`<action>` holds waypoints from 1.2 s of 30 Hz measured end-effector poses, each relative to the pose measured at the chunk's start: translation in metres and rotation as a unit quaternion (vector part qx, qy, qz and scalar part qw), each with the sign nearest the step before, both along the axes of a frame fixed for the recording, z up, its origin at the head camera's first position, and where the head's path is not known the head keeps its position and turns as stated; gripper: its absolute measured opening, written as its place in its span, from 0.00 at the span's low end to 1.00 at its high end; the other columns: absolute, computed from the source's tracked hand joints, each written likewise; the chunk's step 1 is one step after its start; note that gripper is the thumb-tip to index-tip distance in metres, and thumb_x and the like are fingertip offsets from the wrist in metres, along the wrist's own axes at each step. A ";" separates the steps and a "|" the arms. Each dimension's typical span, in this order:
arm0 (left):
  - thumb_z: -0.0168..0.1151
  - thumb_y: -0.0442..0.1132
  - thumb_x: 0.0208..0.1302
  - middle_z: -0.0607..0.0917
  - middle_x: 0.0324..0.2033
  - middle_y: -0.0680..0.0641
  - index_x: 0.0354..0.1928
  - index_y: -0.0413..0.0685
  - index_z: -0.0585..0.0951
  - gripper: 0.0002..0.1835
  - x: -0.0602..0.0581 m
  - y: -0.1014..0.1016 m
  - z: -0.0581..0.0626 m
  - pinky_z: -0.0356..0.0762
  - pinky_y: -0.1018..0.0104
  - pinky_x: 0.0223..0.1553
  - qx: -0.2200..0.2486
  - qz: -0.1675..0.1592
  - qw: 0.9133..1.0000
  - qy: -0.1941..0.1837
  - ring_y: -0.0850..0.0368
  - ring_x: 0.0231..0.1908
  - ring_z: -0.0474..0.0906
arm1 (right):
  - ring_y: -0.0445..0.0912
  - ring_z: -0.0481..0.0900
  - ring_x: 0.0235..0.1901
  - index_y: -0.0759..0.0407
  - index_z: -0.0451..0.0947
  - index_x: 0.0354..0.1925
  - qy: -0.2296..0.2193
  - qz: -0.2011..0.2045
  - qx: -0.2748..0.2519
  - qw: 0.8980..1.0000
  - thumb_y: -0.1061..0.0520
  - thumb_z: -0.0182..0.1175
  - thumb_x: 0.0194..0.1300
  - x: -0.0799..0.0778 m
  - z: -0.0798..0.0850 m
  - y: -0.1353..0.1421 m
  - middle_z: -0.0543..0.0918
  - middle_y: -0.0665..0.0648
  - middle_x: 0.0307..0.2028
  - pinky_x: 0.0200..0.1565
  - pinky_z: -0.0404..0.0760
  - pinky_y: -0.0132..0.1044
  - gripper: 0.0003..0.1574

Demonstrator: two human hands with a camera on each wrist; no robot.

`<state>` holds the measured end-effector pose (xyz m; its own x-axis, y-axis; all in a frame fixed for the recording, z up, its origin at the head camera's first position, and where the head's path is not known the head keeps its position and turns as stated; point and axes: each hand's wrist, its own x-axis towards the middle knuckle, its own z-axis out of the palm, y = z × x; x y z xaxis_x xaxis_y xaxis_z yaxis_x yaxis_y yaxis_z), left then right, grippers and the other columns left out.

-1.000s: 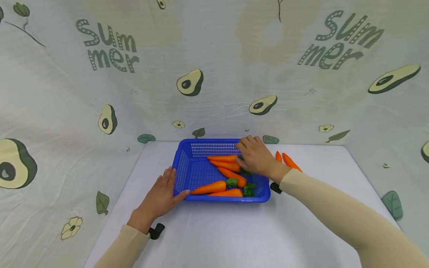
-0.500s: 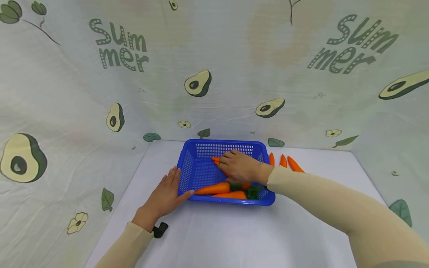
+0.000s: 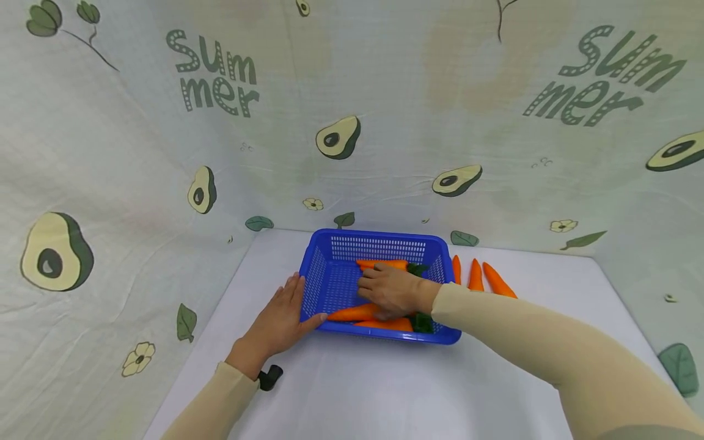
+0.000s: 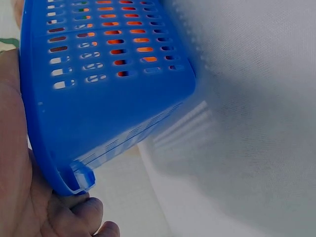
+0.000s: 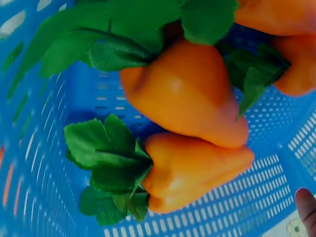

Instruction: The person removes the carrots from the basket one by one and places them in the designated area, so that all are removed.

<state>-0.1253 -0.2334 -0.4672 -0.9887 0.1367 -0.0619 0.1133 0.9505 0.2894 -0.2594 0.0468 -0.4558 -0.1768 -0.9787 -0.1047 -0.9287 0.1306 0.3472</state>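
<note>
A blue plastic basket with slotted walls holds several orange carrots with green leafy tops. My left hand rests against its front left corner, fingers straight along the left side and thumb over the front rim. Inside the basket, my right hand reaches down over the middle carrots, its fingertips bent downward; what lies under the palm is hidden, and I cannot tell whether it grips a carrot. Two carrots lie along the front, the upper one a front carrot. A back carrot shows behind my right hand.
Outside the basket on the right, a few more carrots lie on the white table, one of them a slanting carrot, partly behind my right sleeve. A patterned cloth hangs around the back and sides.
My right hand has moved from the basket's back right down and forward onto the middle carrots. The left hand stays at the corner. The head view has shifted slightly.
</note>
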 end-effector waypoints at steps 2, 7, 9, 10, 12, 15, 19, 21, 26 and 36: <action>0.55 0.72 0.71 0.49 0.83 0.32 0.83 0.34 0.48 0.59 0.000 0.001 0.001 0.52 0.40 0.80 -0.001 -0.001 1.000 0.002 0.32 0.82 0.51 | 0.49 0.75 0.56 0.48 0.79 0.59 0.010 0.000 0.006 1.000 0.29 0.61 0.71 0.000 -0.004 -0.001 0.83 0.51 0.55 0.60 0.78 0.44 0.32; 0.56 0.72 0.71 0.49 0.84 0.33 0.84 0.34 0.48 0.59 0.000 0.001 0.001 0.53 0.40 0.80 0.000 0.004 1.000 0.001 0.33 0.82 0.50 | 0.49 0.76 0.59 0.48 0.79 0.62 -0.003 -0.030 0.018 0.999 0.29 0.58 0.74 -0.004 -0.013 -0.002 0.83 0.51 0.57 0.62 0.77 0.44 0.33; 0.56 0.73 0.71 0.49 0.84 0.33 0.84 0.34 0.48 0.59 0.000 0.001 0.000 0.53 0.40 0.80 -0.001 0.005 1.000 0.001 0.33 0.82 0.50 | 0.49 0.76 0.63 0.47 0.79 0.65 -0.020 -0.051 0.023 0.998 0.29 0.57 0.74 -0.007 -0.017 -0.002 0.83 0.51 0.59 0.68 0.75 0.46 0.34; 0.56 0.73 0.71 0.49 0.84 0.33 0.84 0.34 0.48 0.59 0.000 0.001 0.000 0.53 0.40 0.80 0.000 0.006 1.000 0.001 0.33 0.82 0.50 | 0.50 0.76 0.64 0.48 0.78 0.66 -0.027 -0.062 0.024 0.997 0.29 0.57 0.75 -0.008 -0.018 -0.002 0.82 0.51 0.61 0.71 0.74 0.47 0.34; 0.55 0.73 0.71 0.49 0.84 0.33 0.84 0.34 0.48 0.59 0.000 0.001 0.000 0.53 0.40 0.80 0.001 0.005 1.000 0.003 0.33 0.82 0.50 | 0.50 0.76 0.65 0.49 0.78 0.67 -0.034 -0.078 0.024 0.996 0.29 0.56 0.75 -0.010 -0.020 -0.002 0.83 0.52 0.62 0.72 0.73 0.48 0.36; 0.55 0.73 0.71 0.49 0.83 0.33 0.83 0.34 0.48 0.59 0.000 0.001 0.000 0.53 0.40 0.80 0.004 0.003 1.000 0.005 0.33 0.82 0.50 | 0.51 0.76 0.63 0.50 0.78 0.65 -0.026 -0.094 0.027 0.995 0.28 0.56 0.74 -0.012 -0.021 -0.002 0.83 0.52 0.62 0.71 0.74 0.48 0.36; 0.55 0.72 0.72 0.49 0.83 0.32 0.83 0.33 0.49 0.59 0.000 0.001 -0.001 0.53 0.40 0.80 0.004 0.003 1.000 0.005 0.33 0.82 0.50 | 0.51 0.77 0.56 0.51 0.81 0.59 0.000 -0.108 0.031 0.994 0.24 0.54 0.73 -0.013 -0.023 -0.002 0.85 0.53 0.58 0.63 0.78 0.47 0.38; 0.55 0.72 0.72 0.49 0.83 0.32 0.83 0.33 0.49 0.58 0.000 0.001 -0.001 0.53 0.40 0.80 0.004 0.003 1.000 0.006 0.33 0.82 0.50 | 0.51 0.77 0.53 0.51 0.82 0.56 0.008 -0.113 0.034 0.993 0.23 0.53 0.72 -0.014 -0.024 -0.002 0.85 0.53 0.56 0.61 0.78 0.46 0.38; 0.55 0.72 0.71 0.49 0.84 0.33 0.83 0.34 0.48 0.59 0.000 0.001 -0.001 0.52 0.40 0.80 0.002 0.002 1.000 0.005 0.34 0.82 0.50 | 0.51 0.76 0.51 0.51 0.82 0.54 -0.007 -0.117 0.023 0.993 0.26 0.56 0.72 -0.014 -0.027 -0.001 0.86 0.53 0.54 0.60 0.76 0.46 0.35; 0.54 0.74 0.71 0.49 0.84 0.34 0.84 0.35 0.47 0.60 0.000 0.001 -0.001 0.53 0.41 0.80 -0.002 0.004 1.000 0.002 0.34 0.82 0.50 | 0.51 0.75 0.50 0.52 0.78 0.51 0.030 -0.071 -0.026 0.997 0.34 0.57 0.75 -0.015 -0.021 0.001 0.84 0.53 0.48 0.57 0.77 0.45 0.25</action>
